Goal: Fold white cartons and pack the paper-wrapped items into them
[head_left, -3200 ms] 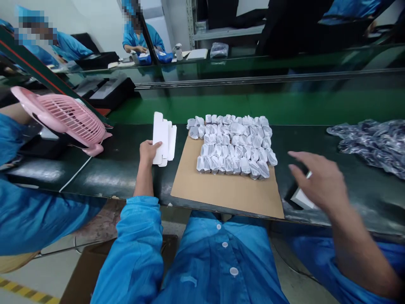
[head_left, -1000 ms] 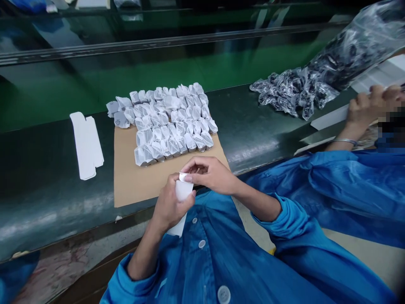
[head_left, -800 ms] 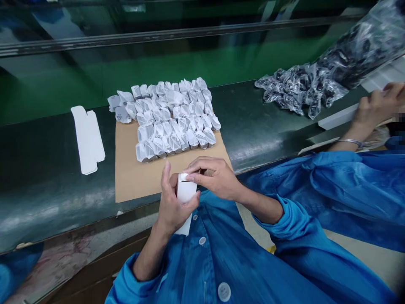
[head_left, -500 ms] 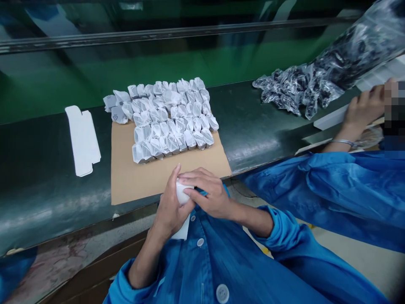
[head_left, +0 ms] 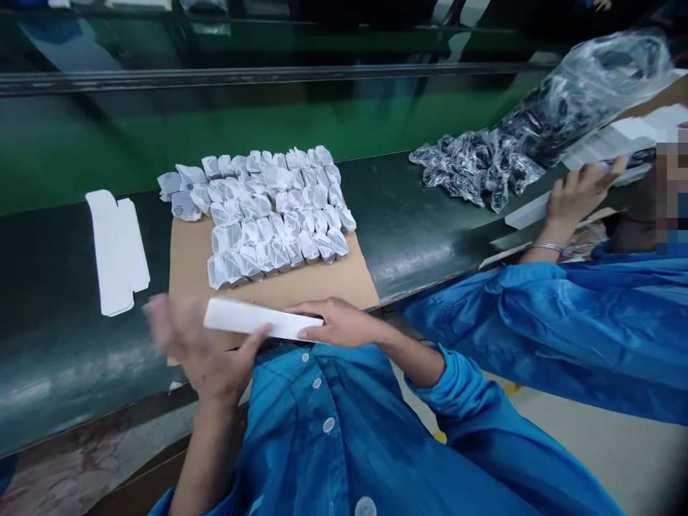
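A long white carton lies sideways just above the near edge of the brown cardboard sheet. My right hand grips its right end between thumb and fingers. My left hand is motion-blurred at the carton's left end, fingers spread, thumb touching the carton's underside. Behind them several rows of small white wrapped packets sit on the cardboard. A flat white carton blank lies on the dark bench to the left.
A pile of black parts in clear bags lies at the right on the dark bench, with a bigger bag behind. A co-worker's hand in a blue sleeve handles white cartons there. A green conveyor belt runs behind.
The carton was upright in both hands close to my chest. Now it lies horizontal over the cardboard, my left hand has opened and swung left, and the view has shifted a little.
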Demonstrator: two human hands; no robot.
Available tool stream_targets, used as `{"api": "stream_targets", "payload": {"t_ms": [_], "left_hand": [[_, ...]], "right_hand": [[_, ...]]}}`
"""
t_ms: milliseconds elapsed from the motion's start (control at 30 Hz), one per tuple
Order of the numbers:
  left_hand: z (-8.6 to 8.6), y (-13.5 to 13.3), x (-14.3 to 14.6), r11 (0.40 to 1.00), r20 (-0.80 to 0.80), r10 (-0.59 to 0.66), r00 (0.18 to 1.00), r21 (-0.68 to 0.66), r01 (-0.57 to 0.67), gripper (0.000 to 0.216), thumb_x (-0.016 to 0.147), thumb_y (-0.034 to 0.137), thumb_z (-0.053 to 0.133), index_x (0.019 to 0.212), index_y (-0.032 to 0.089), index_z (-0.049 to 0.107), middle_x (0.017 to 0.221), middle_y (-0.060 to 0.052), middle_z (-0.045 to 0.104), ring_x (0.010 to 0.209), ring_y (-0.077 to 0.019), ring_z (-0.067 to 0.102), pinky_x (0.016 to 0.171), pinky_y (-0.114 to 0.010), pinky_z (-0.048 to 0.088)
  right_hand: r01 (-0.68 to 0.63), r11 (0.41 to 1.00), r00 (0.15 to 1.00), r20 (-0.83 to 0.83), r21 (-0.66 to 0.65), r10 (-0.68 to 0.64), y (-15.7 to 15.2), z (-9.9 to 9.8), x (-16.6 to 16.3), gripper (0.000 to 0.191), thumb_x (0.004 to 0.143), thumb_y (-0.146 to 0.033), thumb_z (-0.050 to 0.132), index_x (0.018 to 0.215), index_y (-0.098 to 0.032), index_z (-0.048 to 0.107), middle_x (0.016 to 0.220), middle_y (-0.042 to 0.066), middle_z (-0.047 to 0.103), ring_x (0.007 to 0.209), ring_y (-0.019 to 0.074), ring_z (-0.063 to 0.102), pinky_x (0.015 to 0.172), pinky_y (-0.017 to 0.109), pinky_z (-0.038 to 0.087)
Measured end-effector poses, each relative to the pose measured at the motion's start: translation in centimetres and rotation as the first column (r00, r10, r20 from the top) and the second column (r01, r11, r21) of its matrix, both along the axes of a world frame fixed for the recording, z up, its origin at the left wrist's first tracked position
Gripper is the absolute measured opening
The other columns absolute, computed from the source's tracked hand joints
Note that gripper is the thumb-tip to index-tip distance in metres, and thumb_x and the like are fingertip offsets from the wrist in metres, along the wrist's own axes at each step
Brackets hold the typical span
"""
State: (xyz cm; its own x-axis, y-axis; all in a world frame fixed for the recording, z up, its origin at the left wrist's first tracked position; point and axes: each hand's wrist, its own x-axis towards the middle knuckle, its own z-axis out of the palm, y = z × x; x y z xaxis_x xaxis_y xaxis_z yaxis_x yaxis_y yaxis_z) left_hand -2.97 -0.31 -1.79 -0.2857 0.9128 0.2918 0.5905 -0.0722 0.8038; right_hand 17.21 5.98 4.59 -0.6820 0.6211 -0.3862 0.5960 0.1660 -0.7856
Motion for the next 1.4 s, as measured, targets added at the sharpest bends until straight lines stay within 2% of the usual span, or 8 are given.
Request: {"api": "stream_targets", "payload": {"t_ms": [100, 200, 533, 800, 1000, 1133, 1267, 1400], "left_hand": [[-1.0, -0.5, -1.2, 0.922, -0.364, -0.381, 0.85, -0.085, 0.377, 0.068, 0.081, 0.044, 0.071, 0.142, 0.027, 0.046, 0.14, -0.014, 0.057, 0.13, -0.036, 0.051, 0.114, -0.056, 0.03], [-1.7, -0.5, -1.5, 0.901, -0.484, -0.43, 0.762, -0.183, 0.392, 0.052, 0.09, 0.042, 0.06, 0.137, 0.022, 0.053, 0.12, -0.015, 0.069, 0.109, -0.0325, 0.063, 0.099, -0.047, 0.044], [1.4, 1.4, 2.2, 0.859, -0.502, -0.509, 0.699, -0.247, 0.448, 0.055, 0.093, 0.04, 0.054, 0.143, 0.018, 0.047, 0.14, -0.017, 0.055, 0.121, -0.036, 0.054, 0.102, -0.05, 0.04], [0.9, 2.4, 2.8, 0.782, -0.476, -0.623, 0.621, -0.353, 0.514, 0.037, 0.096, 0.027, 0.045, 0.129, 0.032, 0.061, 0.143, -0.013, 0.051, 0.114, -0.0334, 0.057, 0.087, -0.047, 0.047], [1.3, 2.7, 2.7, 0.737, -0.461, -0.671, 0.581, -0.331, 0.589, 0.039, 0.089, 0.011, 0.049, 0.112, 0.034, 0.07, 0.142, -0.012, 0.052, 0.113, -0.0332, 0.057, 0.084, -0.047, 0.047], [1.4, 2.6, 2.5, 0.749, -0.446, -0.655, 0.61, -0.273, 0.604, 0.034, 0.087, 0.007, 0.052, 0.097, 0.03, 0.074, 0.137, -0.013, 0.055, 0.114, -0.0331, 0.056, 0.085, -0.047, 0.047], [2.3, 2.1, 1.9, 0.761, -0.458, -0.62, 0.637, -0.153, 0.631, 0.033, 0.086, 0.005, 0.053, 0.097, 0.028, 0.074, 0.135, -0.016, 0.056, 0.115, -0.0315, 0.057, 0.087, -0.045, 0.047], [3.6, 1.5, 1.1, 0.732, -0.432, -0.635, 0.64, -0.074, 0.677, 0.024, 0.089, 0.01, 0.055, 0.097, 0.024, 0.073, 0.139, -0.017, 0.054, 0.127, -0.0315, 0.052, 0.096, -0.046, 0.045]], "right_hand": [[0.09, 0.934, 0.974, 0.163, 0.346, -0.155, 3.7, 1.2, 1.4, 0.036, 0.095, -0.036, 0.057, 0.127, -0.022, 0.061, 0.114, 0.007, 0.072, 0.099, 0.0202, 0.068, 0.085, 0.031, 0.05], [0.152, 0.747, 0.843, 0.309, 0.647, -0.44, 6.7, 1.6, 3.2, 0.038, 0.094, -0.032, 0.057, 0.13, -0.022, 0.058, 0.114, 0.01, 0.07, 0.101, 0.0239, 0.065, 0.085, 0.036, 0.049], [0.26, 0.798, 0.784, 0.364, 0.544, -0.503, 5.1, -0.4, 7.0, 0.059, 0.09, -0.033, 0.056, 0.146, -0.021, 0.04, 0.088, 0.002, 0.072, 0.073, 0.021, 0.066, 0.069, 0.031, 0.047], [-0.345, 0.712, 0.832, 0.55, 0.611, -0.069, 6.8, 2.6, 9.6, 0.055, 0.09, -0.002, 0.037, 0.139, -0.025, 0.05, 0.146, 0.007, 0.049, 0.12, 0.0253, 0.05, 0.085, 0.035, 0.048], [-0.266, 0.814, 0.773, 0.619, 0.517, -0.14, 6.8, 1.9, 9.6, 0.042, 0.094, -0.038, 0.057, 0.131, -0.018, 0.055, 0.113, 0.012, 0.062, 0.101, 0.0266, 0.059, 0.078, 0.035, 0.049], [-0.188, 0.809, 0.838, 0.52, 0.557, -0.163, 5.3, 1.8, 10.3, 0.037, 0.092, -0.029, 0.06, 0.126, -0.016, 0.057, 0.119, 0.012, 0.062, 0.111, 0.0286, 0.057, 0.085, 0.039, 0.051], [0.099, 0.825, 0.965, 0.148, 0.556, -0.216, 2.9, 3.5, 8.9, 0.035, 0.091, -0.029, 0.063, 0.123, -0.015, 0.057, 0.116, 0.011, 0.065, 0.102, 0.0225, 0.062, 0.082, 0.034, 0.054], [-0.148, 0.868, 0.989, 0.065, 0.474, 0.133, 0.7, 4.5, 5.8, 0.04, 0.094, -0.027, 0.059, 0.132, -0.014, 0.051, 0.123, 0.013, 0.062, 0.112, 0.0232, 0.059, 0.094, 0.038, 0.053]]}}
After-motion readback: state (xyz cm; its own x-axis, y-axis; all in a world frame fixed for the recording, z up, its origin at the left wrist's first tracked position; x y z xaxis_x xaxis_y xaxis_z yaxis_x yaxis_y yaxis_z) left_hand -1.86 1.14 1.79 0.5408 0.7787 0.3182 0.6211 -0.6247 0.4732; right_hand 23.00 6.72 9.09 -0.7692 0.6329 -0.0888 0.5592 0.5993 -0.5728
